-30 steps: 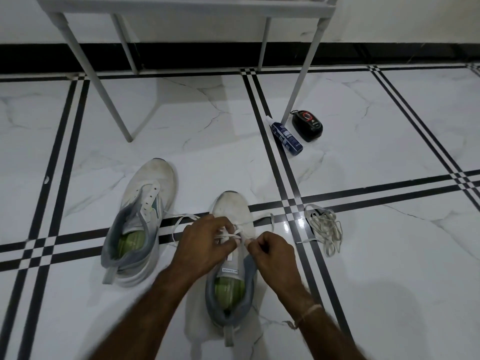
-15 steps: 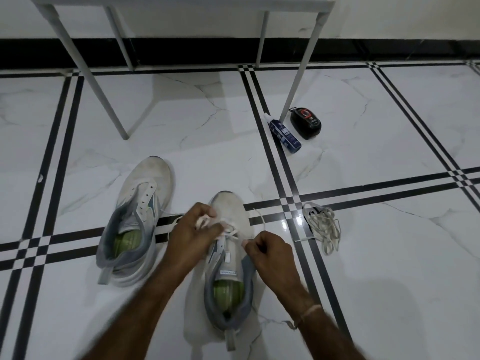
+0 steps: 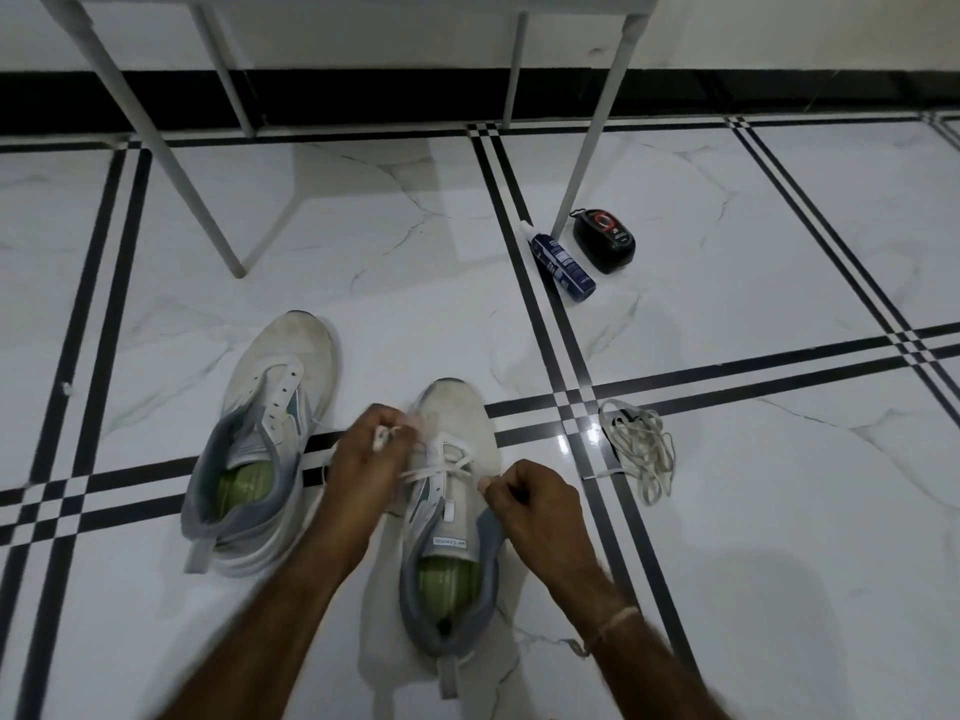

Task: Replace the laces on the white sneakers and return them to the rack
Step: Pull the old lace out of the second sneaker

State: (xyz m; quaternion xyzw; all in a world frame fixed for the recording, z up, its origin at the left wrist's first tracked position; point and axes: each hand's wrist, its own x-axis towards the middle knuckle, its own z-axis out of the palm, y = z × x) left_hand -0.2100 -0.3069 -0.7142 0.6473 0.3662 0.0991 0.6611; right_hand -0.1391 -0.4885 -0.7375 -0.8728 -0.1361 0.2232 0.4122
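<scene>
Sneaker (image 3: 457,418) on floor (image 3: 727,511) right under my hands, toe pointing away. Lace (image 3: 449,467) crossed through front eyelets only. My left hand (image 3: 369,454) curled round one lace end, drawn out to left; blurred, so exact grip unclear. My right hand (image 3: 535,506) pinches other end at shoe's right edge, fingers curled. Second sneaker (image 3: 291,356) just left, unlaced. Lace bundle (image 3: 641,454) lies to right. Bottle (image 3: 558,262) and black case (image 3: 605,239) beside rack leg (image 3: 592,148).

Left hand (image 3: 363,459) and right hand (image 3: 540,511) pinch, fingers (image 3: 514,472) curled.
</scene>
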